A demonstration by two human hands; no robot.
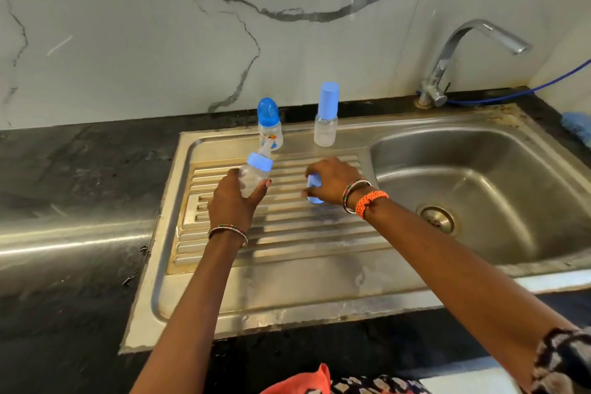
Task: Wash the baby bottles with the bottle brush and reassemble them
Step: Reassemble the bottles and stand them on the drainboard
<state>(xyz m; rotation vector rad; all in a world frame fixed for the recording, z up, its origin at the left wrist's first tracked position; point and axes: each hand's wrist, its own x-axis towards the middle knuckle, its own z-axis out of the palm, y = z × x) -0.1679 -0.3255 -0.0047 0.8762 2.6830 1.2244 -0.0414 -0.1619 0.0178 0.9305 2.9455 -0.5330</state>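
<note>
Capping the last of 3 bottles over the ribbed steel drainboard point(287, 233).
Left hand point(232, 205) is grasping the clear, teat-fitted baby bottle point(254, 174), tilting it toward 1 o'clock; right hand's point(332, 182) fingers are pinching its pale-blue plastic cap point(314, 190).

The scene is evenly and fairly brightly lit, and soft glare is thrown across the ribbed stainless-steel drainboard point(287, 233) and the brushed-metal counter edge point(64, 243) at the left. Only faint, diffuse shadows are cast under the forearms. Slight motion blur is seen on the right hand point(332, 182), and straight lines are bowed towards the frame edges by the wide-angle lens.
</note>
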